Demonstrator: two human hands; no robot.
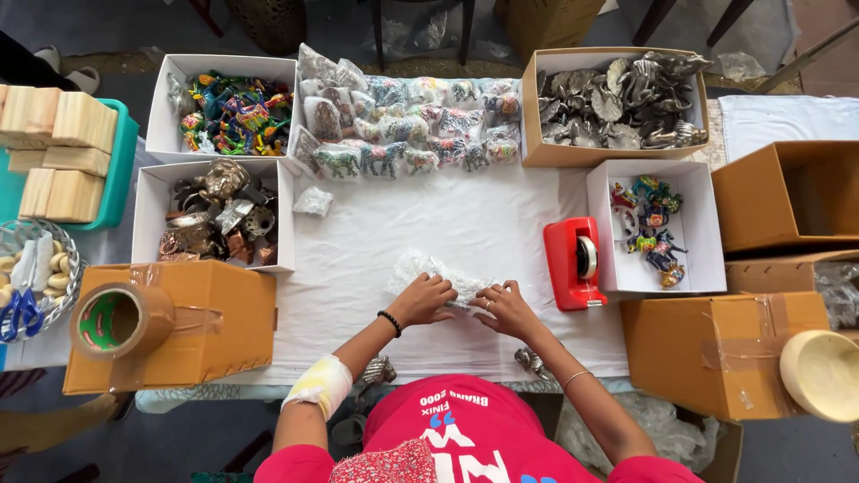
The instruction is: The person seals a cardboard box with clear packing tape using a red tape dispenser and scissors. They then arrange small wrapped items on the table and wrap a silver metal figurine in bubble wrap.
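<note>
Both your hands are down on a crumpled piece of clear bubble wrap (438, 275) that lies on the white tablecloth (483, 215), just in front of you and a little left of the red tape dispenser (574, 263). The wrap's long axis runs roughly left to right across the table, tilting slightly up toward the far left, where a loose end sticks out beyond your knuckles.

Your left hand (422, 300) is curled, fingers bent down onto the near left part of the wrap — it presses or pinches the plastic, though what lies inside the bundle cannot be made out. A dark bead bracelet sits at that wrist and a pale bandage (322, 383) wraps the forearm.

Your right hand (506, 307) is also bent, fingertips touching the right end of the wrap, close beside the left hand; how firmly it grips you cannot tell from here.

Beyond the wrap, a row of small bagged painted figures (407, 125) lies along the far edge of the cloth. A white box of dull metal pieces (215, 215) stands to your left, and a white box of coloured figures (658, 228) sits just right of the dispenser. A roll of brown tape (116, 319) rests on a cardboard box (210, 326) at your near left.
</note>
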